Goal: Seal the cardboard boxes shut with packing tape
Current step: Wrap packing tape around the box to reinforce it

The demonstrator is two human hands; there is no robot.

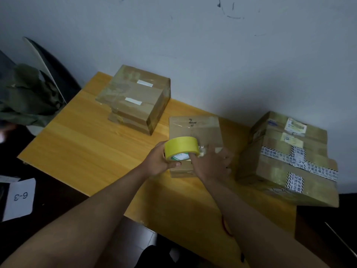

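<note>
Yellow tape roll (181, 147) gripped by left hand (157, 161); right hand (212, 163) fingers flat on small box (195, 130), larger boxes (286, 157) flanking.

Bright yellow tape roll (181, 147) with a white, green-printed core label. Honey-yellow wood-grain tabletop (81, 151). Brown cardboard on the far box (135, 99), with two white strips. Brown middle box (195, 130), dark scribble on top. Brown right box (286, 161), crossed by white tape with black stripes and print. Grey-blue wall (193, 45).
</note>
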